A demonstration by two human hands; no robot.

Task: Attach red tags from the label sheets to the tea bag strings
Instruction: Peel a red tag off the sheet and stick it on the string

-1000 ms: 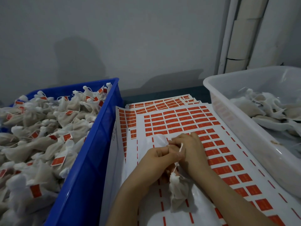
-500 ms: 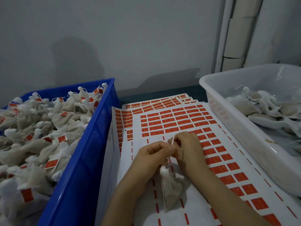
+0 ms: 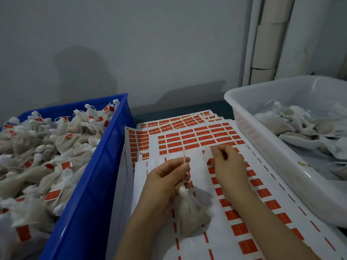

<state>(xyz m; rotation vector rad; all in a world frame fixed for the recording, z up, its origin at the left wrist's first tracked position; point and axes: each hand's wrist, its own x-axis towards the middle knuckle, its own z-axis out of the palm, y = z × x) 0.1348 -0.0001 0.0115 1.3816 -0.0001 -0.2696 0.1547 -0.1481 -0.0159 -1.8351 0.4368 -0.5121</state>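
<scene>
Loads done already judging by the blue crate heaped with tagged bags, though the white tub looks nowhere near empty, and this tea bag lying mid label sheet is untagged: left hand grip pinching its string, right hand grip pinching a red tag off the sheet.

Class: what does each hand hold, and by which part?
Left hand pinches the string of the tea bag, above the knot. Right hand seems to pinch a tag by one edge, half peeled from the sheet.
</scene>
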